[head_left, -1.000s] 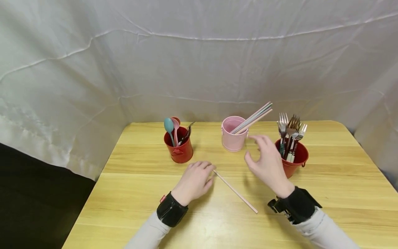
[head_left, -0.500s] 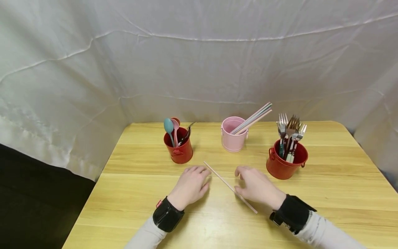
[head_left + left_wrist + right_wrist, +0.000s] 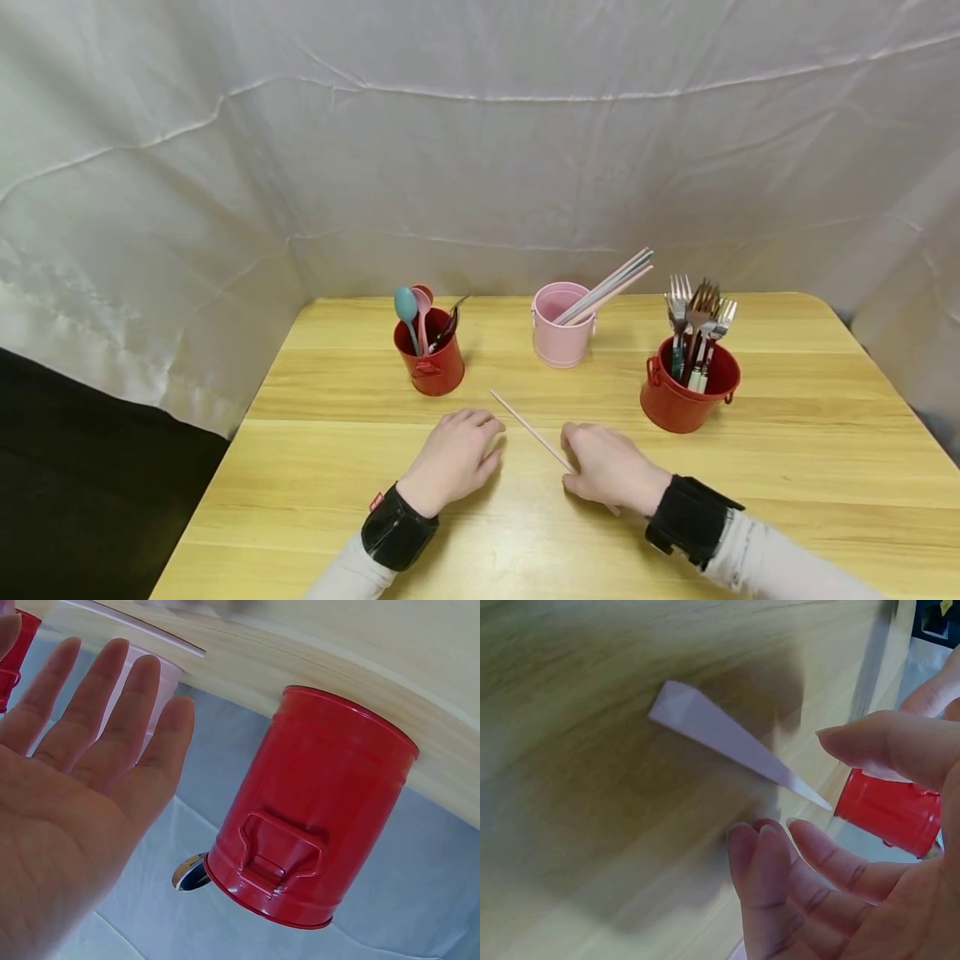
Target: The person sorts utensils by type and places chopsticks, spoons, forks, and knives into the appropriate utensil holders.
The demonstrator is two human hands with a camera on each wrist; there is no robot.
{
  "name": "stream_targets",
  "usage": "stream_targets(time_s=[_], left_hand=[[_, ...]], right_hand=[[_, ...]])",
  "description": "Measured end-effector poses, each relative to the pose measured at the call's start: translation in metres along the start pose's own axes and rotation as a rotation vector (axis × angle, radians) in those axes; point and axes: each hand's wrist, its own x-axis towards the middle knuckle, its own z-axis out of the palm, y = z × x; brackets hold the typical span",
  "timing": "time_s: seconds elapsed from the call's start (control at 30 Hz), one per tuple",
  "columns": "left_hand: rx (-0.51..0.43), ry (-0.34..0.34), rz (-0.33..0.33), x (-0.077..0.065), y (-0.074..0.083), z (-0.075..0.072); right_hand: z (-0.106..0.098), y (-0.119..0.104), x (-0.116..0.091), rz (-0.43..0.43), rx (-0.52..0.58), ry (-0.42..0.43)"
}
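Note:
A pale pink chopstick (image 3: 527, 427) lies diagonally on the wooden table between both hands. Over its nearer half hovers my right hand (image 3: 611, 468), hiding part of it. In the right wrist view the chopstick (image 3: 724, 739) runs between thumb and fingers, which are bent but spread apart, with a gap around it. My left hand (image 3: 453, 458) is low over the table just left of the chopstick's far end. Its fingers are loosely extended and its palm (image 3: 75, 810) holds nothing in the left wrist view.
Behind my left hand is a red bucket (image 3: 438, 372) with several spoons. A pink bucket (image 3: 562, 344) at the back middle holds several chopsticks leaning right. Another red bucket (image 3: 678, 407), full of forks, stands right. Grey cloth (image 3: 480, 167) hangs behind the table.
My right hand has come down and left from beside the fork bucket to over the chopstick. My left hand has let go of the chopstick's far end and drawn back slightly.

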Motion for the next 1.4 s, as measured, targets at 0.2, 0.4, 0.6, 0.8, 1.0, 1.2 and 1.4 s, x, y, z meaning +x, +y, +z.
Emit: stream_targets(time_s=[0.2, 0.4, 0.6, 0.8, 1.0, 1.2, 1.4], left_hand=[[-0.022, 0.012, -0.016, -0.004, -0.001, 0.001], [-0.033, 0.015, -0.027, -0.007, -0.001, 0.001], [-0.041, 0.019, -0.032, -0.01, -0.002, 0.0], [-0.037, 0.019, -0.032, -0.01, -0.003, 0.001], [-0.039, 0.027, -0.025, -0.009, -0.004, 0.0], [-0.043, 0.032, -0.025, -0.009, -0.005, 0.0], [-0.051, 0.036, -0.029, -0.008, -0.006, -0.002]], right_hand=[[0.005, -0.005, 0.009, -0.026, -0.017, 0.028], [0.009, -0.014, 0.02, -0.034, -0.054, 0.043], [0.012, -0.021, 0.026, 0.0, -0.095, 0.013], [0.014, -0.022, 0.027, 0.01, -0.109, 0.02], [0.016, -0.021, 0.029, 0.027, -0.096, 0.009], [0.014, -0.016, 0.028, 0.037, -0.036, 0.007], [0.008, -0.011, 0.024, 0.027, 0.067, 0.021]])
